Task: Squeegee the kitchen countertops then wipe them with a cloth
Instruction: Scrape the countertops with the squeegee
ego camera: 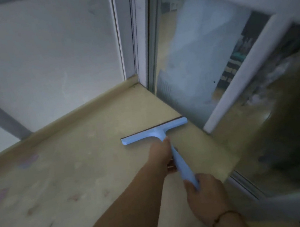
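Near the desk's [67,180] far right edge, beside the window [205,62], the blue squeegee [155,132] lay blade-down. The left hand [162,153] gripped its handle just behind the head; the right hand [204,192] curled round the handle's end.

both hands [163,155] [204,192] gripping, arms extended forward

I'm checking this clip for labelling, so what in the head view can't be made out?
- Squeegee blade edge: motion blur hides whether it meets the countertop.
- Left hand fingers: mostly hidden behind the handle and the hand's own back.
- Right hand: the end of the handle is buried in its grip.
- Cloth: none in view.
- Beyond the window: blurred, dim reflections.
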A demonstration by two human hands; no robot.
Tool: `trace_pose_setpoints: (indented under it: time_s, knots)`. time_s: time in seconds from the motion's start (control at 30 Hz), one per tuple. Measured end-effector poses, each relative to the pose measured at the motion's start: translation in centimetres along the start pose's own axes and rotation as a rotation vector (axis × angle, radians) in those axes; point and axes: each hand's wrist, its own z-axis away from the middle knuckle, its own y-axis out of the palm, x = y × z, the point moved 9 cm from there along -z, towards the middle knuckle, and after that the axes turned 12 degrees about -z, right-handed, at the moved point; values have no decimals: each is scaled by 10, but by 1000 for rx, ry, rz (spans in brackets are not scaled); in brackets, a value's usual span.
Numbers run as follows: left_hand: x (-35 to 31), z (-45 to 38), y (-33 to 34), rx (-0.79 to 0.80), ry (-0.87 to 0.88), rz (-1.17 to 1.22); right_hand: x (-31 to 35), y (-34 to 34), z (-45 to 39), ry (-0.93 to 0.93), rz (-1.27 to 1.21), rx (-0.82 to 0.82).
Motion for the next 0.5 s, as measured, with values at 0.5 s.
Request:
trace_pose_setpoints:
  time_s: [0.5]
  knots:
    - [88,68,-21,309,-149,-77,41,11,54,128,10,126]
